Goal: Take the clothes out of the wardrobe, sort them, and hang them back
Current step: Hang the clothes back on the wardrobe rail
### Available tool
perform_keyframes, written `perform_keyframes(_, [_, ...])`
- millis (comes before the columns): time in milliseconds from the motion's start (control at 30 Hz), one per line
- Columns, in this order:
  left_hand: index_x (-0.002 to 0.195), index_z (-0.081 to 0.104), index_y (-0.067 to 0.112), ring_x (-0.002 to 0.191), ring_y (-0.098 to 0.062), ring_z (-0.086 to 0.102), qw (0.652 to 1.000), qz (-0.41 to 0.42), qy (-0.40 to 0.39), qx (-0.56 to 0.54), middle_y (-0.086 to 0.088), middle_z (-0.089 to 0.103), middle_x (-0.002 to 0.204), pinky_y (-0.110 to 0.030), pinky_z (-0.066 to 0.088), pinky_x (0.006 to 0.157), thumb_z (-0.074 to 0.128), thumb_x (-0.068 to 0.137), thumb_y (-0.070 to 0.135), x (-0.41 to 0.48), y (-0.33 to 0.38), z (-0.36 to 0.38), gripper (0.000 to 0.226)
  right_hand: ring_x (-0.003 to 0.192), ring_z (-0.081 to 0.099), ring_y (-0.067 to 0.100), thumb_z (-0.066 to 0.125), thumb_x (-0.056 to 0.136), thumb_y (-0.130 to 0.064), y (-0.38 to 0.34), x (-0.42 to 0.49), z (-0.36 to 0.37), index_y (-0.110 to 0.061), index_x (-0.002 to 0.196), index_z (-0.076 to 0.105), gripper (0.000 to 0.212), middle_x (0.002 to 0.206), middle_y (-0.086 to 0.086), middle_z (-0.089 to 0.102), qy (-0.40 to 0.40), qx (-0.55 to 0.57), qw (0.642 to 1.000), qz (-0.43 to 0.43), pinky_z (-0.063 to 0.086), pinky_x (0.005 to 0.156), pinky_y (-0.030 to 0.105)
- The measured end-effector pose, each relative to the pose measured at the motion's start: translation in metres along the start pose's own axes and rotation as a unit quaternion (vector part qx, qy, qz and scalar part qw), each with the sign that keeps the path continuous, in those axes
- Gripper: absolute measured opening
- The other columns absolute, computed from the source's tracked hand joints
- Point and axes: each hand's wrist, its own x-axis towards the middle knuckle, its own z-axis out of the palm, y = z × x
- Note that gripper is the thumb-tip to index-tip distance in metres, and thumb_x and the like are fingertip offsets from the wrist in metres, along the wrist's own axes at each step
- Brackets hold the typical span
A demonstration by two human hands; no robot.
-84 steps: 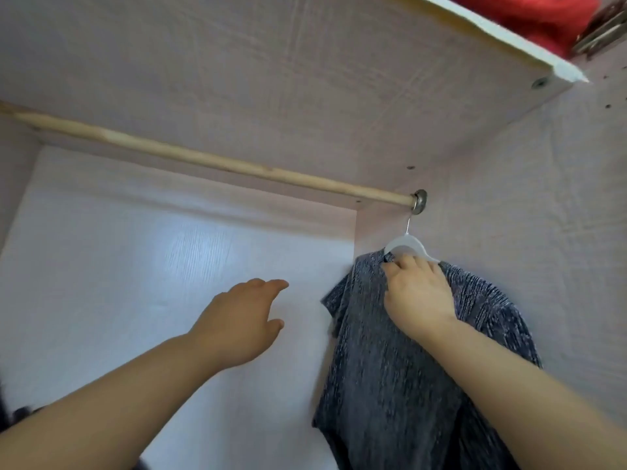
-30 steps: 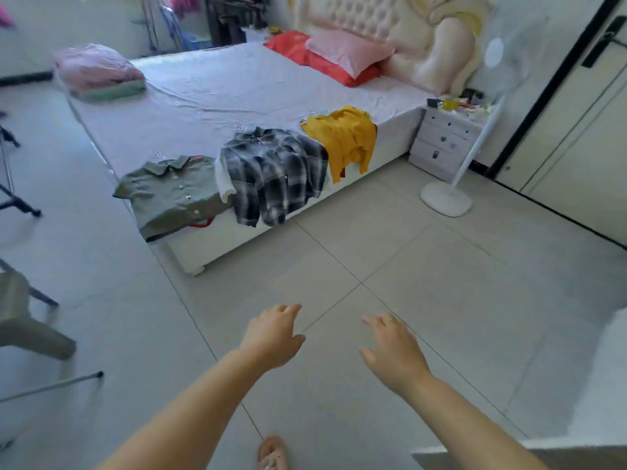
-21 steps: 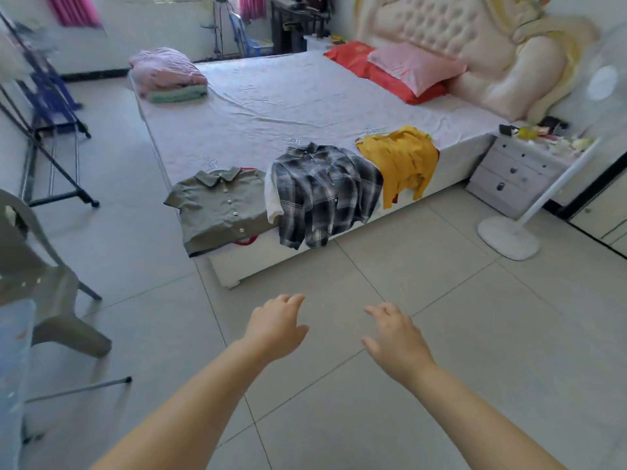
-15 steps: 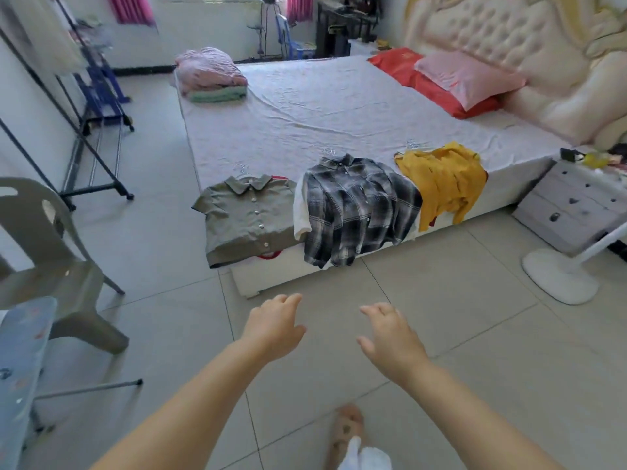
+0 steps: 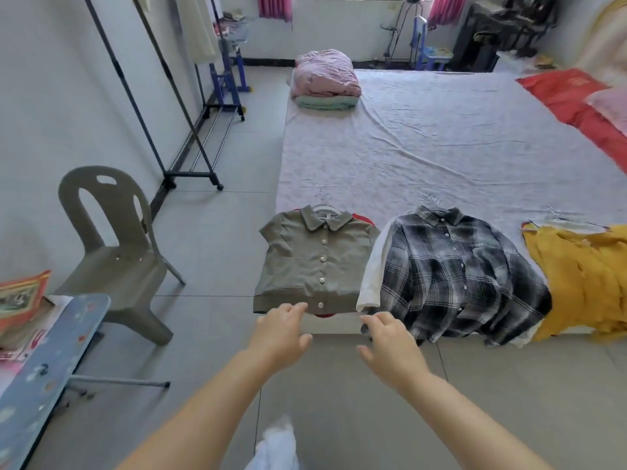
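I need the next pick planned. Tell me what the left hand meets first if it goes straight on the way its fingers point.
Likely the lower hem of the olive button shirt at the near edge of the bed. The left hand overlaps that hem in the picture, but depth is unclear.

Centre of frame, ahead of me: an olive shirt [image 5: 315,259] of matt woven cloth with small glossy buttons, lying on a bed sheet [image 5: 441,137] of pale, wrinkled, matt fabric. To its right are a plaid shirt [image 5: 454,273] in soft-looking cloth and, at the right edge, a yellow garment [image 5: 583,279] of crinkled cloth. The thin hanger hooks [image 5: 324,195] look like wire metal. At left, a grey chair [image 5: 112,239] of smooth moulded plastic; upper left, a clothes rack [image 5: 152,96] of dark metal tubing. The floor tiles [image 5: 217,239] are smooth with a dull sheen.
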Motion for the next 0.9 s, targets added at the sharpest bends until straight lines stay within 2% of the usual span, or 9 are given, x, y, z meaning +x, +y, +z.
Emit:
perform_keyframes(200, [0.142,0.026,0.023,0.127,-0.02,0.04,1.0,-0.021,0.006,-0.01,0.001,0.039,0.139,-0.034,0.03,0.102,0.046,0.092,0.04,0.123,-0.034,-0.032,0.056,0.121,0.04,0.023,0.052,0.091,-0.03,-0.003,0.138,-0.019,-0.019,0.134,0.04,0.047,0.133,0.001,0.041,-0.015,-0.005,1.0,-0.01,0.038,0.098,0.034])
perform_keyframes(567, [0.142,0.027,0.022,0.127,-0.022,0.038,0.998,-0.02,-0.058,-0.03,-0.001,0.037,0.14,-0.036,0.033,0.101,0.047,0.092,0.037,0.338,-0.086,-0.092,0.055,0.119,0.042,0.024,0.051,0.091,-0.027,-0.006,0.368,-0.044,-0.016,0.131,0.042,0.042,0.13,0.005,0.042,-0.072,0.011,0.997,0.03,0.04,0.094,0.033])
perform_keyframes(733, [0.143,0.027,0.022,0.128,-0.02,0.037,0.996,-0.032,-0.065,-0.042,0.001,0.037,0.141,-0.034,0.036,0.099,0.045,0.093,0.035,0.413,-0.101,-0.084,0.054,0.12,0.043,0.026,0.052,0.09,-0.026,0.022,0.465,-0.036,-0.016,0.131,0.043,0.044,0.129,0.007,0.043,-0.095,0.004,0.994,0.046,0.04,0.096,0.036])
perform_keyframes(900, [0.142,0.028,0.023,0.125,-0.019,0.04,0.996,-0.049,-0.067,-0.032,0.003,0.04,0.138,-0.032,0.035,0.1,0.043,0.094,0.035,0.483,-0.116,-0.05,0.052,0.118,0.044,0.029,0.051,0.09,-0.024,0.052,0.573,0.002,-0.014,0.129,0.046,0.041,0.128,0.009,0.044,-0.118,-0.014,0.992,0.043,0.04,0.095,0.037])
